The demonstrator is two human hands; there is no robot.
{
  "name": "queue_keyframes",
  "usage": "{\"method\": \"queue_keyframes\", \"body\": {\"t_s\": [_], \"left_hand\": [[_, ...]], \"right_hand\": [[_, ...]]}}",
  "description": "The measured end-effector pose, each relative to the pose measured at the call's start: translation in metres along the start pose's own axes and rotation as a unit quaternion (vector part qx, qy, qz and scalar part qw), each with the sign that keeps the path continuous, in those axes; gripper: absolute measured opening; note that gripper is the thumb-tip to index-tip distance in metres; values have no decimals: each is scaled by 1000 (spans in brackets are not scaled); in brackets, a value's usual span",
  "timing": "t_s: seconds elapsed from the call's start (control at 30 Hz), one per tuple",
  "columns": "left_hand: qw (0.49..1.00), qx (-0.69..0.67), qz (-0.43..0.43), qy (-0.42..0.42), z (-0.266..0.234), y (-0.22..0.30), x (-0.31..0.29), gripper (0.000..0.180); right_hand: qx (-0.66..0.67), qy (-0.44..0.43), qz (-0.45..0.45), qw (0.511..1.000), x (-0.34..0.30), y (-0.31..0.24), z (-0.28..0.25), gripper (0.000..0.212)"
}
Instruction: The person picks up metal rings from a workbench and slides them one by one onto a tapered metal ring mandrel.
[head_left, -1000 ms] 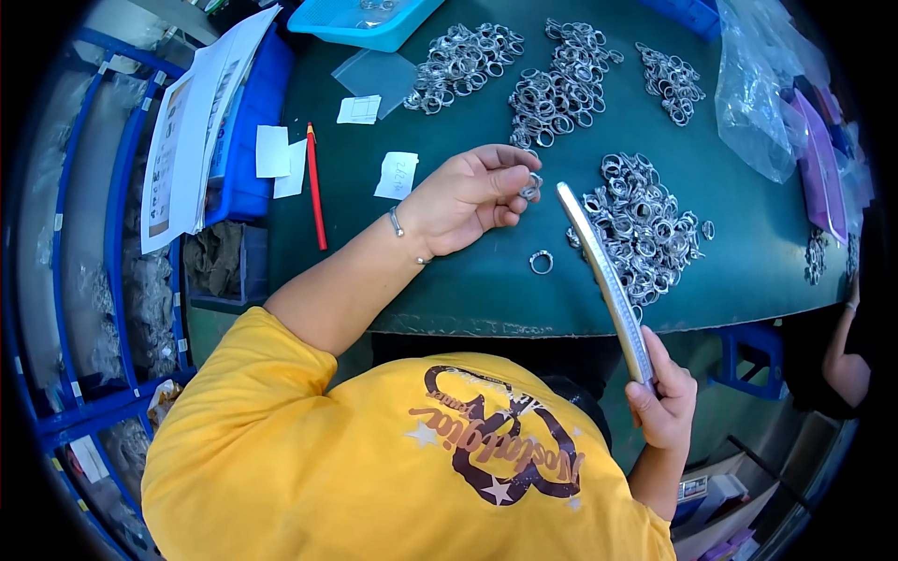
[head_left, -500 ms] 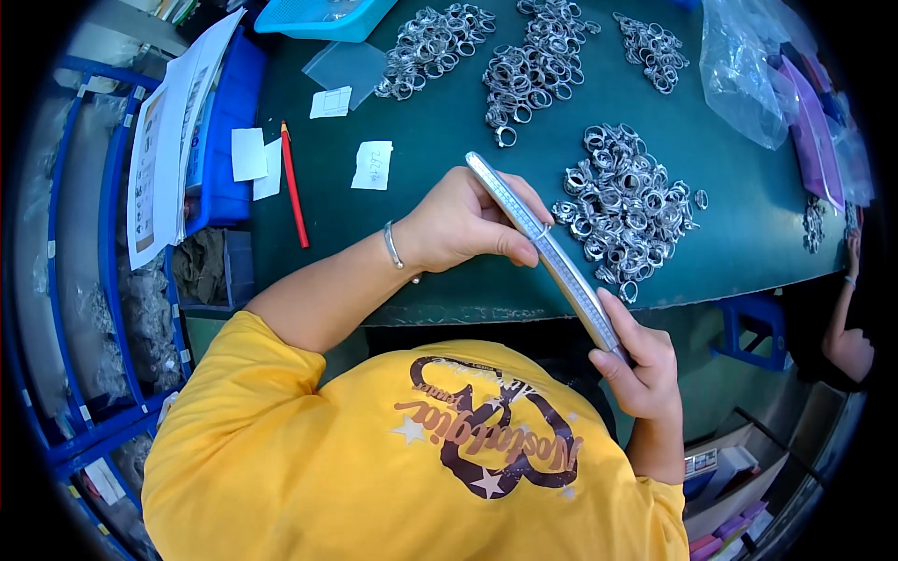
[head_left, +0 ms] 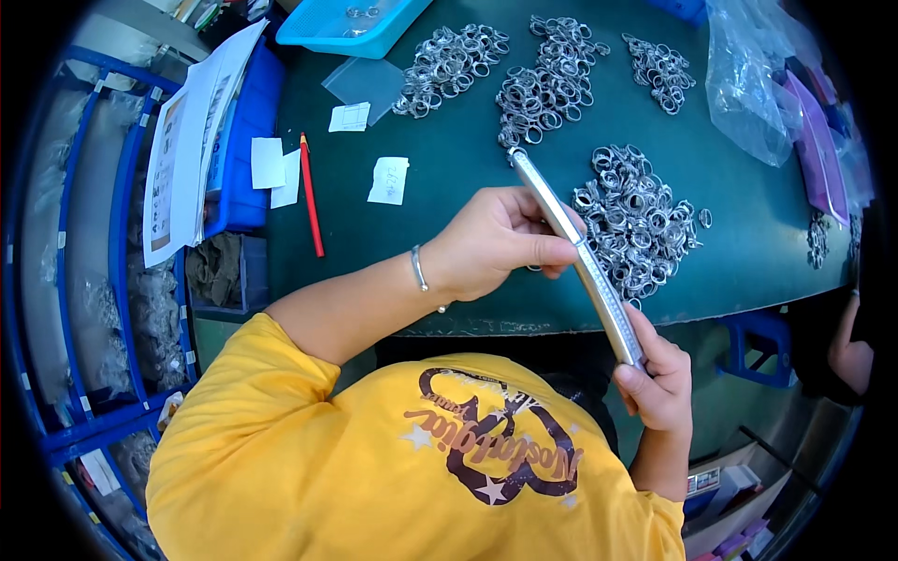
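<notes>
A long, tapered metal ring mandrel (head_left: 600, 288) with scale marks along it slants across in front of me, over the table's front edge. My right hand (head_left: 660, 379) is closed round its near, thicker end. Further up, my left hand (head_left: 486, 241) pinches at the mandrel with thumb and fingers, where a thin ring (head_left: 579, 242) seems to circle it; the fingers partly hide this ring. Just beyond the mandrel lies a pile of silvery rings (head_left: 645, 220) on the green table (head_left: 449, 168). The mandrel's thin far end overlaps the edge of another ring pile (head_left: 547, 89) in view.
More ring piles (head_left: 451, 65) lie toward the back. At the left are a red pencil (head_left: 311, 196), paper slips (head_left: 388, 179) and a blue bin (head_left: 248, 140) with papers. A turquoise basket (head_left: 365, 42) and clear plastic bags (head_left: 748, 84) stand further off. Another person's arm (head_left: 847, 341) shows at right.
The whole view has shifted slightly. The mandrel's far end has swung right, so it stands steeper. My left hand has moved right with it; both hands keep their hold.
</notes>
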State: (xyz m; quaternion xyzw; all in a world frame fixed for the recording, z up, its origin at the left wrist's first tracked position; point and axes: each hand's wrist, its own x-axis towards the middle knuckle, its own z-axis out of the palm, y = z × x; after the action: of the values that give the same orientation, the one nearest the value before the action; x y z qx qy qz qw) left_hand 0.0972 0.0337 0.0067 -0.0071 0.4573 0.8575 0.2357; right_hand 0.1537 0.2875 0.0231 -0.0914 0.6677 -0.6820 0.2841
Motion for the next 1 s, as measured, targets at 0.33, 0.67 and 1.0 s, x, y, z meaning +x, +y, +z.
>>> {"method": "queue_keyframes", "body": {"t_s": [0.33, 0.67, 1.0], "left_hand": [[986, 97, 24, -136, -4, 0, 9, 36], [992, 61, 16, -110, 1, -4, 7, 20], [993, 93, 19, -69, 10, 1, 6, 20]], "right_hand": [[280, -54, 36, 958, -13, 20, -2, 59], [272, -42, 37, 961, -10, 19, -6, 60], [-107, 1, -75, 991, -10, 22, -7, 61]]}}
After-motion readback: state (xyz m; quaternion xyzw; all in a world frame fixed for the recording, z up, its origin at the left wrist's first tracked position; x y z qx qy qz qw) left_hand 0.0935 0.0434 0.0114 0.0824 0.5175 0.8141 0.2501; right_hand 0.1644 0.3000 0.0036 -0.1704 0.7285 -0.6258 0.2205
